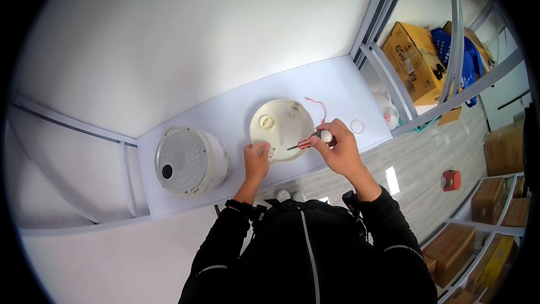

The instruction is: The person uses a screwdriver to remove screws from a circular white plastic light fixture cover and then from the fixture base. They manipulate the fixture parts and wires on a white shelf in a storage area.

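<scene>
My right hand [340, 149] is closed around a screwdriver [305, 143] with a red-and-white striped handle. Its metal shaft points left, over a shallow, round cream-coloured cover [287, 145]. At the cover's near left rim, my left hand [257, 161] pinches the edge beside a small pale fitting [271, 153]. Inside the cover sit a raised ring [266, 123] at the left and another small fitting [293, 111] near the far rim. Just beyond the cover's right side lies a thin red wire [323, 110].
A white round appliance body [191, 162] with a grey patterned face stands left on the white table [244, 188]. A thin white ring [356, 126] lies at the right. Beyond the metal frame are a yellow carton [415, 62], a red stool [451, 180] and shelved boxes [453, 250].
</scene>
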Available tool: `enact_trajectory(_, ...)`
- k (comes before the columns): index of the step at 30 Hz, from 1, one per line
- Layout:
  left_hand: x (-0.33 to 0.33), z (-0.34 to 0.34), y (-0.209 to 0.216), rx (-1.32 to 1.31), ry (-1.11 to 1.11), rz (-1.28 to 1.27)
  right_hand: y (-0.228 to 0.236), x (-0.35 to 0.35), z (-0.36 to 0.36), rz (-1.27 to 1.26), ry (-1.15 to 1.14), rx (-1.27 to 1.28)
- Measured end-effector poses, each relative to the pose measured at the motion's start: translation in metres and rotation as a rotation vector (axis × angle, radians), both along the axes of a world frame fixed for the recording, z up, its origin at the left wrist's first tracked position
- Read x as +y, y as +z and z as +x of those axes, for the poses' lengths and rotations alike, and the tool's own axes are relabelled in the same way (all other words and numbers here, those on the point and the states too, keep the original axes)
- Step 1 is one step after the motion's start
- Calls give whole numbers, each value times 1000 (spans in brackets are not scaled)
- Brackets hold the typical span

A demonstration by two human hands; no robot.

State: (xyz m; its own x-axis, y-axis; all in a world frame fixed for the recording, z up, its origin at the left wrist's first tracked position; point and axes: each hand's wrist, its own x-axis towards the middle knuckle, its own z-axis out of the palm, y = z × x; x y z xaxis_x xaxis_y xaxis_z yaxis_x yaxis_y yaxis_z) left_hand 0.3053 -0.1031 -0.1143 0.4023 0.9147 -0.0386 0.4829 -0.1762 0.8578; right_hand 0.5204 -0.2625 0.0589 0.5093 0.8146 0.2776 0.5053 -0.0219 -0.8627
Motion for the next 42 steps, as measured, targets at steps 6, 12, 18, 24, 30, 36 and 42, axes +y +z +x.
enact_trajectory(6, -5, 0, -6, -17, 1, 13, 3, -6, 0, -16, -17, -33)
enact_trajectory(12, -4, 5, -7, -6, -2, 45, 3, -11, 0, 9, -31, -53)
enact_trajectory(18, -8, 8, -6, -7, 11, 84, 3, -15, 0, 10, -42, -45)
enact_trajectory(24, -11, 9, -2, 15, -19, 132, 1, -20, 0, 10, -57, -45)
enact_trajectory(30, -12, 11, 3, -13, -41, 133, -2, -20, 0, 15, -71, -47)
enact_trajectory(36, -13, 15, 2, -38, -41, 143, 6, -14, -4, 17, -51, -50)
enact_trajectory(42, -18, 18, 1, -84, -47, 132, 12, -2, -11, 30, 13, -113)
